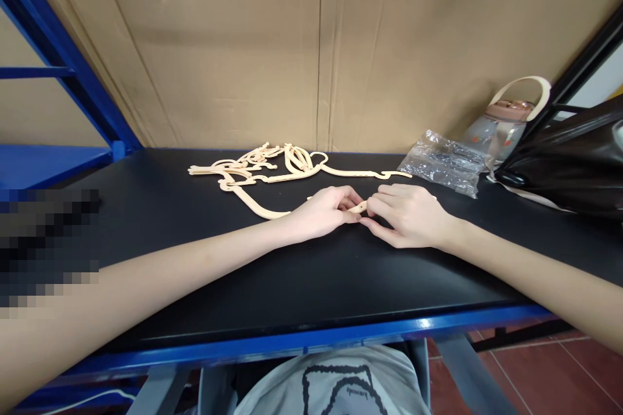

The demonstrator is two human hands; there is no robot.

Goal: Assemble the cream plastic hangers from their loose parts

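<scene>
My left hand [331, 211] and my right hand [406, 215] meet above the black tabletop. Between their fingertips shows part of a slim, pale wooden piece [359, 207] with small dark marks. Both hands are closed on it, and their fingers hide most of its length. A long curved wooden strip [256, 209] runs out from behind my left hand toward the left. Beyond the hands lies another strip with a hooked end [348, 172]. Farther back is a loose pile of thin, curved wooden parts [243, 168], some of them overlapping.
Crumpled clear plastic wrapping [440, 162] lies at the back right. Behind it stands a clear bottle with a brown lid [511, 110] and a loop handle, near a shiny black bag [569, 162]. Cardboard [233, 45] walls off the back. A blue frame [82, 78] rises at left.
</scene>
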